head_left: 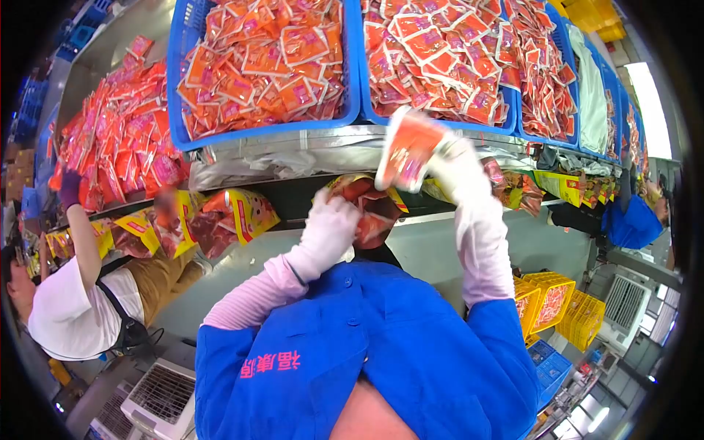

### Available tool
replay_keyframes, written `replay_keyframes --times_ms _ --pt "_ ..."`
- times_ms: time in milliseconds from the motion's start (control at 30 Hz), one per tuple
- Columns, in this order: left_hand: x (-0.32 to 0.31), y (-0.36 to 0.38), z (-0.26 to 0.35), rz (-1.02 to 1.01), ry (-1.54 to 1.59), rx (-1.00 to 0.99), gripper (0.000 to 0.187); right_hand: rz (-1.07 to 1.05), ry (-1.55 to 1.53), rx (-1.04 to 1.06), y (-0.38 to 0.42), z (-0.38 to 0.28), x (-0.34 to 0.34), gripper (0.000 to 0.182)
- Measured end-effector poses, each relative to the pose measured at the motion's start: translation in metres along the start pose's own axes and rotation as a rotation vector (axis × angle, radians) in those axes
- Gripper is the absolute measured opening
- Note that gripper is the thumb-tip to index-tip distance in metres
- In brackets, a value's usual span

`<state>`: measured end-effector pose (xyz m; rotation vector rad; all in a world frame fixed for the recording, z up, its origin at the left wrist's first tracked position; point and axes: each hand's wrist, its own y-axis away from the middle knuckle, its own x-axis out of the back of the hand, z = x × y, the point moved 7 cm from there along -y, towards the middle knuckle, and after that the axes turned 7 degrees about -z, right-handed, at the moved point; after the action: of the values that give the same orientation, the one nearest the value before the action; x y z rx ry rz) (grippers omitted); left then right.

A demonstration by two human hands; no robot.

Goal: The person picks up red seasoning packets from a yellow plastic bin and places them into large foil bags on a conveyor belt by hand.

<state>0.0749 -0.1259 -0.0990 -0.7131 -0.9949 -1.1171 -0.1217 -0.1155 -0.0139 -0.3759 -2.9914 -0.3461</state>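
My left hand (334, 224), in a white glove, is closed on the rim of a yellow and red plastic bag (375, 214). The bag stands on the dark conveyor strip in front of me, and its top appears open. To the right and higher up, my gloved right hand (456, 167) grips a red sachet (412, 150) with white edges, slightly blurred. The sachet is over the metal ledge, just below a blue crate (438, 126) heaped with similar sachets. Another blue crate (264, 133) of orange-red sachets is beside it on the left.
More filled bags (233, 216) stand along the conveyor strip (293, 209) on both sides. Loose red packets (121, 136) are piled at left, where a co-worker in a white shirt (73, 315) reaches in. Yellow crates (550, 301) are stacked at lower right.
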Motion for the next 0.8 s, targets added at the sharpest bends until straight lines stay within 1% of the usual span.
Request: replay_keyframes --times_ms 33,100,133,167,233,267,300,367,400,433,467,500,567,600,633,667,700,733,767,800 --pt "0.001 0.009 -0.008 0.01 -0.126 0.059 0.039 -0.145 -0.023 0.025 0.01 0.001 -0.033 0.031" --pt "0.013 0.025 -0.01 -0.1 -0.099 -0.028 0.043 -0.457 1.009 0.211 0.026 0.006 -0.09 0.029" --pt "0.009 0.036 -0.012 -0.094 -0.22 -0.098 0.03 -0.557 1.153 0.152 0.025 0.033 -0.112 0.028" --pt "0.004 0.04 -0.015 -0.091 -0.22 -0.09 0.03 -0.657 1.296 0.094 0.023 0.068 -0.135 0.026" --pt "0.0 0.042 -0.02 -0.047 -0.21 -0.183 0.013 -0.724 1.335 -0.099 0.008 0.136 -0.171 0.021" --pt "0.014 0.043 -0.017 0.153 -0.038 -0.217 0.004 -0.902 1.374 -0.161 0.0 0.154 -0.181 0.02" --pt "0.028 0.043 -0.015 0.118 -0.074 -0.196 0.003 -1.081 1.408 -0.226 -0.007 0.171 -0.186 0.019" --pt "0.015 0.049 -0.027 0.07 -0.045 -0.195 0.001 -0.95 1.339 -0.113 -0.021 0.19 -0.2 0.021" --pt "0.023 0.052 -0.034 0.074 -0.075 -0.156 0.001 -0.839 1.279 -0.047 -0.034 0.229 -0.213 0.02" --pt "0.03 0.056 -0.041 0.04 -0.078 -0.11 0.002 -0.8 1.368 -0.089 -0.037 0.23 -0.218 0.022" --pt "0.033 0.062 -0.049 -0.033 -0.096 -0.073 0.003 -0.961 1.252 -0.21 -0.035 0.203 -0.22 0.023" --pt "0.039 0.062 -0.057 -0.094 -0.112 -0.038 0.005 -1.113 1.135 -0.33 -0.03 0.157 -0.212 0.025" --pt "0.069 0.057 -0.064 -0.153 -0.016 -0.008 0.013 -1.02 0.849 0.199 -0.024 0.083 -0.178 0.03" --pt "0.085 0.039 -0.075 -0.192 0.101 0.057 0.022 -0.867 0.834 0.197 -0.036 0.038 -0.138 0.031" --pt "0.113 0.016 -0.082 -0.075 0.087 0.1 0.02 -0.716 0.814 0.195 -0.055 -0.004 -0.096 0.033" --pt "0.136 -0.008 -0.092 0.07 -0.026 0.151 0.018 -0.252 0.898 -0.002 -0.083 -0.019 -0.036 0.036" --pt "0.154 -0.038 -0.106 0.233 -0.09 0.132 0.019 0.156 0.969 0.072 -0.116 -0.014 0.03 0.036" --pt "0.163 -0.071 -0.125 0.317 -0.197 0.196 0.026 0.248 1.154 -0.085 -0.136 -0.033 0.077 0.054" --pt "0.165 -0.102 -0.144 0.394 -0.287 0.189 0.036 0.423 1.243 -0.159 -0.161 -0.014 0.125 0.08" --pt "0.159 -0.135 -0.165 0.431 -0.337 0.222 0.045 0.495 1.103 -0.064 -0.189 0.008 0.157 0.086"
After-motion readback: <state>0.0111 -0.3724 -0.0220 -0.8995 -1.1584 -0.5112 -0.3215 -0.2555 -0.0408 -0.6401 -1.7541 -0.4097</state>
